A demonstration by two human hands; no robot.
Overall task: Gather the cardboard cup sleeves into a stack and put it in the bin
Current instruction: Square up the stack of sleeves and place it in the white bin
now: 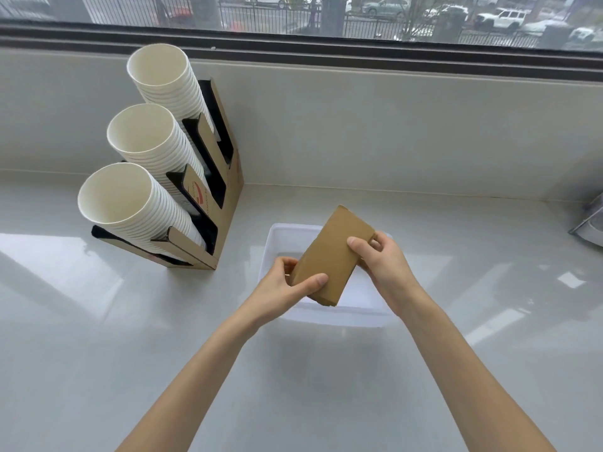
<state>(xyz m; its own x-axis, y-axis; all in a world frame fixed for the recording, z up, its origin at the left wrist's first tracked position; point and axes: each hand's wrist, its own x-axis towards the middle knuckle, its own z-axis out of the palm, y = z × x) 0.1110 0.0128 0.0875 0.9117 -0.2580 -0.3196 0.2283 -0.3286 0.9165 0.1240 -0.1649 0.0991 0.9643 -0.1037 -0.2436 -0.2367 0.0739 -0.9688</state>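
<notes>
Brown flattened cardboard cup sleeves (331, 256), squared into one stack, are held tilted above the white translucent rectangular plastic bin (342, 316) on the pale glossy counter (98, 321). The stack's near lower end dips inside the bin's opening while its far end points up and away. The left hand (284, 287) is closed on the near left edge, thumb across the top face and fingers underneath. The right hand (381, 265) pinches the right edge, thumb on top and fingers curled behind.

Only the edges are pinched, so the chief risk, as I judge it, is fanning: if one hand lets go first, loose sleeves could slide apart and spill over the near rim onto the counter. The stack lies diagonally across the bin, so a corner may catch on the wall unless it is turned to fit. Well to the far left stands a brown cardboard dispenser (228, 203) holding white paper cups (140, 148); it seems clear of the hands.
</notes>
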